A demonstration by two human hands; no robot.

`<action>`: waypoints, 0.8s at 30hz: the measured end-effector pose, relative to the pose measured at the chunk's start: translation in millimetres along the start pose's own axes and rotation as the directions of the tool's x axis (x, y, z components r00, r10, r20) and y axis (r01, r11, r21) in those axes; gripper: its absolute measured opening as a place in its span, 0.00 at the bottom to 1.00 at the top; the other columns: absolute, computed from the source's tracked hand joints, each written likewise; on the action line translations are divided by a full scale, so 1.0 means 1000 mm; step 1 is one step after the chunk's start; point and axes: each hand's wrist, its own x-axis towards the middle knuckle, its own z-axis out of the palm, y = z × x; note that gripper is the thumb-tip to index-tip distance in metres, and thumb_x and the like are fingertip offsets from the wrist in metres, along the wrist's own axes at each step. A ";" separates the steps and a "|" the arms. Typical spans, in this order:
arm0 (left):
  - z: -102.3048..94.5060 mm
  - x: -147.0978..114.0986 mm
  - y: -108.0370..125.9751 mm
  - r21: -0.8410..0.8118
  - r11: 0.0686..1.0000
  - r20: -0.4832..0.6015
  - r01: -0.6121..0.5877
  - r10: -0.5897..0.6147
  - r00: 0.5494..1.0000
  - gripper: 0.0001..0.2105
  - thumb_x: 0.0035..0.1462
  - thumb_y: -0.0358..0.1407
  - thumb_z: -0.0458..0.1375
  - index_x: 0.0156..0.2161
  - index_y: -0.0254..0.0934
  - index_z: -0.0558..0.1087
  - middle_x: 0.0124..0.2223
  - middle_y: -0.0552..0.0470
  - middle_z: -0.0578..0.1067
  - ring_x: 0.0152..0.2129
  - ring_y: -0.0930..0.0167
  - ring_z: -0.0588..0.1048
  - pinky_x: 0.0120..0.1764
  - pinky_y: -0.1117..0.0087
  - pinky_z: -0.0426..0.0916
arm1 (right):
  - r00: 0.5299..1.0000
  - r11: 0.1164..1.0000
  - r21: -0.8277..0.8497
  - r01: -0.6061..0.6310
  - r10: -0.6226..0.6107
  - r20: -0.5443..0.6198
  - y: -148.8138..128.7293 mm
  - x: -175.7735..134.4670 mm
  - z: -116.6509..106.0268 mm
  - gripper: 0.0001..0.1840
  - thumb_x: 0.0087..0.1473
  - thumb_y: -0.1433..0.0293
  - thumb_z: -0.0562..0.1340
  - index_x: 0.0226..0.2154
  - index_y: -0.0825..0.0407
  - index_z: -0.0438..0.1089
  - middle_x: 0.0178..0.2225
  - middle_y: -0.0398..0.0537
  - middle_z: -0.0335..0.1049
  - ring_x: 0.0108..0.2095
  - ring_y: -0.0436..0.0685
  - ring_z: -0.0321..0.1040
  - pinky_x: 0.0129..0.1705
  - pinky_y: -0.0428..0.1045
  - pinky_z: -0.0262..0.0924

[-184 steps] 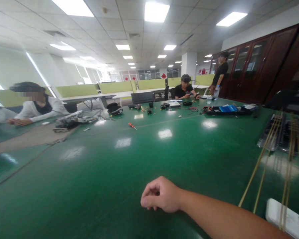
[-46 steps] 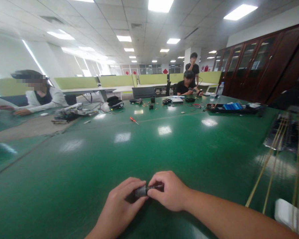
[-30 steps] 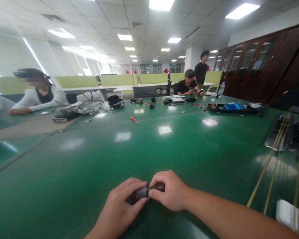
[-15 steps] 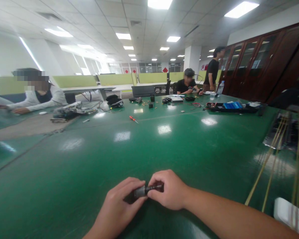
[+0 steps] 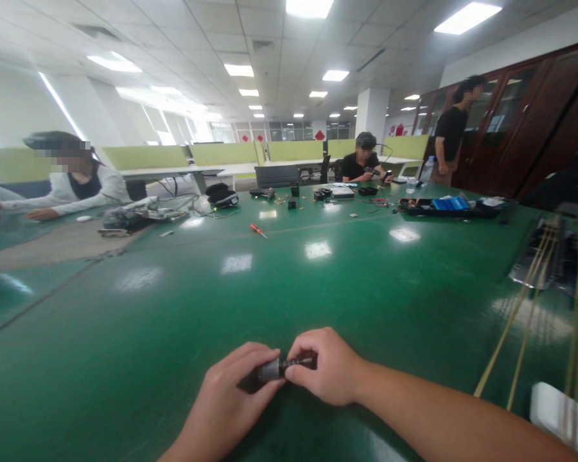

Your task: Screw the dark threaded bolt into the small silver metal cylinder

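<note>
Your left hand (image 5: pixel 234 388) pinches the fat gray end of the part (image 5: pixel 270 369). Your right hand (image 5: pixel 328 369) pinches its thin end. It lies side to side between them, both hands touching it; whether it touches the table (image 5: pixel 289 289), I can't tell.

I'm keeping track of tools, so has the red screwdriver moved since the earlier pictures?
No. The red screwdriver keeps the same place relative to the nearer small black box, farther off to its right; only the view shifted.
</note>
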 end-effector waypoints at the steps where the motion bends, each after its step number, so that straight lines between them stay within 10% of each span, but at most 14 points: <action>1: 0.000 0.000 0.000 -0.002 1.000 0.000 0.000 0.000 1.000 0.08 0.57 0.35 0.63 0.43 0.42 0.77 0.39 0.51 0.78 0.34 0.70 0.78 0.37 0.75 0.74 | 1.000 1.000 0.002 0.001 -0.001 0.001 0.000 0.000 0.000 0.04 0.48 0.68 0.66 0.28 0.51 0.75 0.25 0.41 0.71 0.26 0.50 0.64 0.29 0.44 0.54; 24: -0.001 0.001 0.000 0.001 1.000 -0.012 -0.015 0.015 1.000 0.09 0.57 0.34 0.63 0.44 0.43 0.76 0.39 0.53 0.78 0.35 0.71 0.78 0.38 0.76 0.73 | 1.000 1.000 -0.002 -0.005 0.005 -0.014 0.002 0.000 0.000 0.04 0.48 0.68 0.66 0.28 0.51 0.76 0.24 0.40 0.71 0.25 0.49 0.64 0.28 0.44 0.53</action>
